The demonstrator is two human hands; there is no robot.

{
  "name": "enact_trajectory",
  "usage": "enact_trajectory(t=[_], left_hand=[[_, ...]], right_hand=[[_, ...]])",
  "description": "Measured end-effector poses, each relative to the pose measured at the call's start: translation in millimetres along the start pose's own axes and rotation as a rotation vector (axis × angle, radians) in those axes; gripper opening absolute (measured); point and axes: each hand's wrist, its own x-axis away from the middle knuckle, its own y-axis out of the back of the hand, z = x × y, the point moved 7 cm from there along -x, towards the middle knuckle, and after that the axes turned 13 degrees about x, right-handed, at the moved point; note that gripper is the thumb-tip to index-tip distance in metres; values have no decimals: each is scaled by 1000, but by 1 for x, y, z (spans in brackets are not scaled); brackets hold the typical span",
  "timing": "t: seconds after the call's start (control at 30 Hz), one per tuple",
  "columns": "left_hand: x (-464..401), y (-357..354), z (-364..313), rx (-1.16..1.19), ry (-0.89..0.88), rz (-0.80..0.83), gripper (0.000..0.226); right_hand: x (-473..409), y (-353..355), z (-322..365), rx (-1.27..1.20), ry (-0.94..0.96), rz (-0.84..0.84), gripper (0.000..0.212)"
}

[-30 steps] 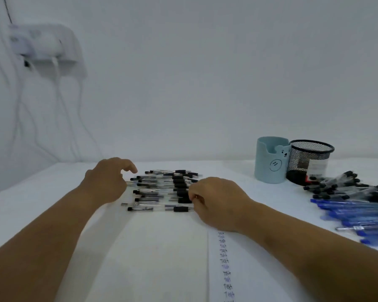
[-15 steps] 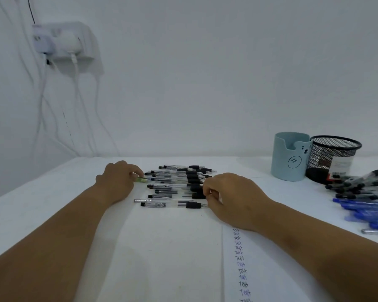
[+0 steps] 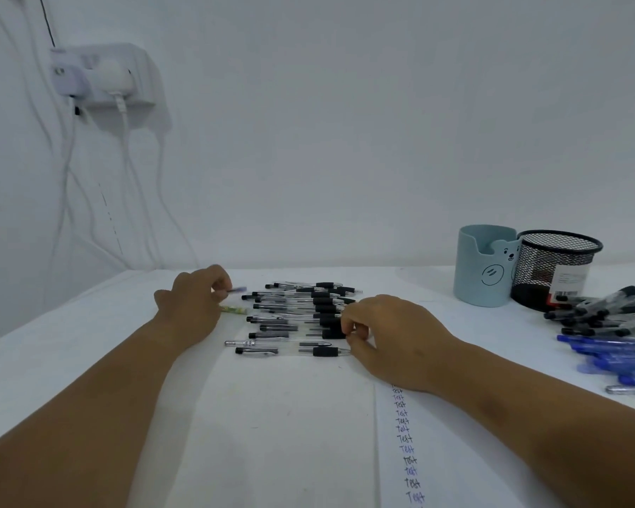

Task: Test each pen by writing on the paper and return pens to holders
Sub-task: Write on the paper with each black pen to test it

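Observation:
A row of several clear pens with black grips (image 3: 297, 317) lies side by side on the white table (image 3: 88, 361). My left hand (image 3: 195, 302) is at the row's left end, fingers curled, pinching a small blurred bluish pen (image 3: 239, 288). A pale green piece (image 3: 233, 309) lies just under that hand. At the right end of the row, my right hand (image 3: 385, 335) has its curled fingertips and thumb pinching the tip of a pen. A paper strip (image 3: 404, 434) with "Test" written repeatedly runs toward me.
A light blue bear-face holder (image 3: 486, 265) and a black mesh holder (image 3: 554, 269) stand at the back right. In front of them lie a heap of black pens (image 3: 602, 309) and a heap of blue pens (image 3: 616, 357). A wall socket with cables (image 3: 103, 75) hangs at the left.
The view has shifted, so everything sits further right in frame. My left hand has lifted slightly and now pinches a bluish pen; the right hand stays at the pen tips.

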Motion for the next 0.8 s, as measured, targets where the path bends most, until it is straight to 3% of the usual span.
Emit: enact_trajectory(t=[0.1,0.17,0.3,0.4,0.47,0.53,0.63,0.8], left_hand=[[1,11,-16,130,-116,-138,33],[9,13,-42,228,-260,-140,35],[34,4,-97,432,-498,75,33],[53,-11,-133,404,-619,194,24],[64,-23,-150,377,-683,246,18],[70,-32,-157,394,-678,273,17],[70,-34,-156,393,-622,260,15],[68,-34,-146,361,-522,295,24]], right_hand=[[0,-1,-1,-7,-1,-6,13],[0,-1,-4,-21,-9,-5,15],[0,7,-16,-212,-118,-134,17],[4,19,-26,-501,-160,-308,27],[7,25,-26,-571,-125,-359,15],[9,27,-30,-600,-149,-387,4],[10,27,-45,-705,-278,-426,14],[8,30,-58,-878,-392,-480,12]])
